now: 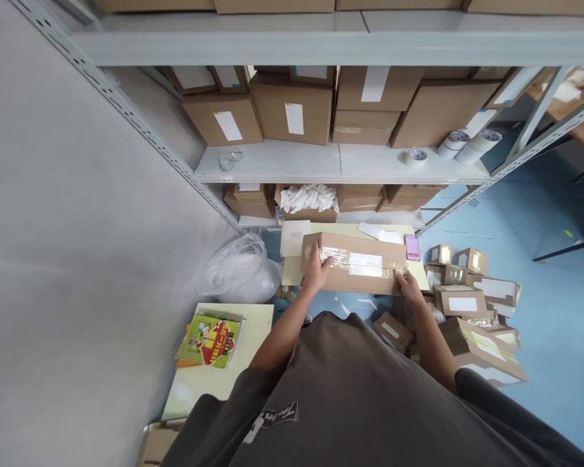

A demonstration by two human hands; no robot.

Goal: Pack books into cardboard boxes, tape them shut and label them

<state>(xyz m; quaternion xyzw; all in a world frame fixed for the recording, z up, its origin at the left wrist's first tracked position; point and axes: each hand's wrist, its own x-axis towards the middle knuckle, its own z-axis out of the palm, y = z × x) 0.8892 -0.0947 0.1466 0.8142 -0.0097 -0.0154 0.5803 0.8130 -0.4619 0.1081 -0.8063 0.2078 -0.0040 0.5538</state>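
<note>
A long brown cardboard box (335, 279) with shiny clear tape and a white label is held between my two hands, over a pale yellow table (421, 275). My left hand (316, 269) grips its left end, thumb on the top face. At the right end, my right hand (409, 287) holds the near corner. Behind the box lie a white paper sheet (294, 238) and white paper strips (389, 236). A purple pad-like item (412, 246) sits by the table's right edge.
Shelving (282, 165) ahead carries cardboard boxes, tape rolls (415, 157) and glasses (228, 159). Taped boxes (462, 303) pile on the floor at right. Left are a clear plastic bag (243, 272) and a side table (257, 318) with a green colourful packet (209, 340).
</note>
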